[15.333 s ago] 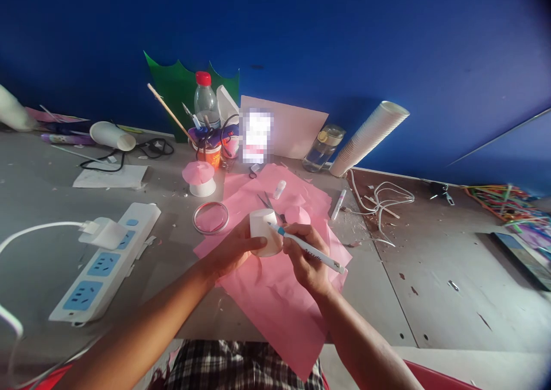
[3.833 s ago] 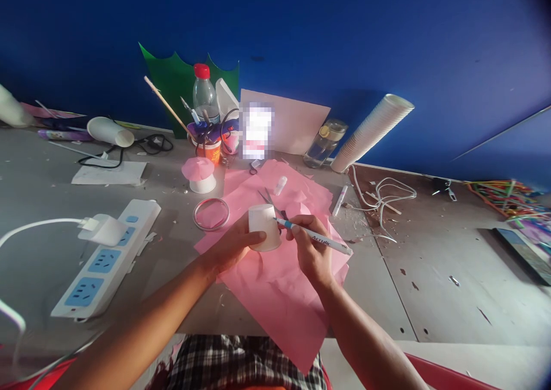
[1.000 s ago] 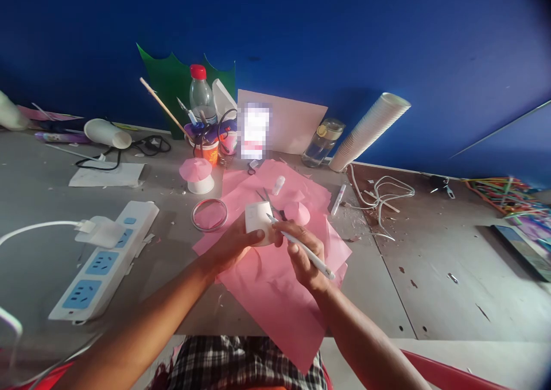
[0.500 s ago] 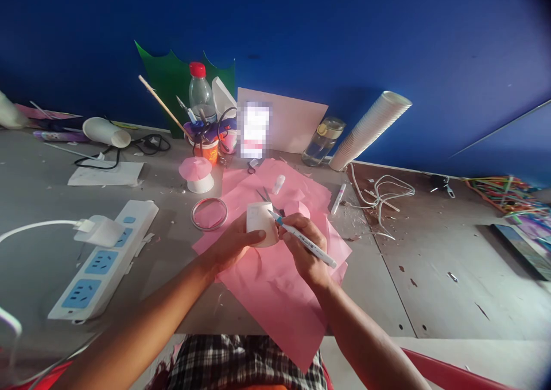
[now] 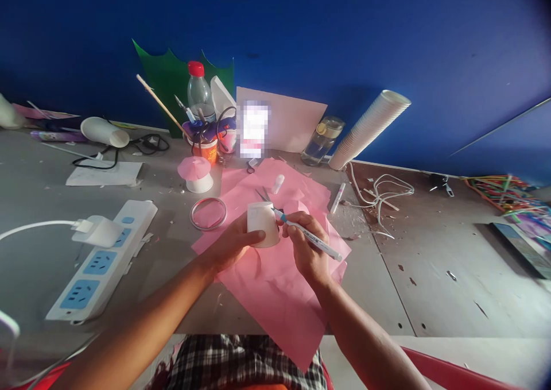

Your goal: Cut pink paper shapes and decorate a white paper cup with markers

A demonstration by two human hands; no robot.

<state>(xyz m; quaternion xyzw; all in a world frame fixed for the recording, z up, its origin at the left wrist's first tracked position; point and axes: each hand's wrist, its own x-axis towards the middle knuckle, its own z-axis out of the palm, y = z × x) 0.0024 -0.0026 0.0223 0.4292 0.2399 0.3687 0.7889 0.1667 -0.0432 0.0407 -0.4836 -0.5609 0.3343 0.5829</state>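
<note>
My left hand point(image 5: 235, 242) is closed around a white paper cup point(image 5: 262, 227), thumb across its front. The cup is held above crumpled and flat sheets of pink paper point(image 5: 275, 289). In my right hand point(image 5: 309, 246) is a white marker pen point(image 5: 316, 238) with a blue collar, its tip at the cup's upper right edge. Whether the tip touches the cup I cannot tell. Just behind the cup lie scissors point(image 5: 263, 195), their handles hidden. A white pen cap or small tube point(image 5: 278, 183) rests on the paper beyond. A roll of clear tape point(image 5: 208, 213) lies left of the cup.
A white power strip point(image 5: 103, 262) with a plugged-in charger lies at the left. Behind stand a pink-topped cup point(image 5: 198, 182), pen holders point(image 5: 204, 149), a lit phone point(image 5: 254, 128), a water bottle point(image 5: 322, 141) and a leaning stack of paper cups point(image 5: 370, 129). A white cable point(image 5: 390, 190) lies right.
The marker's tip has shifted slightly up along the cup's right edge, and its back end has moved right and down. My left hand still holds the cup, now turned a little.
</note>
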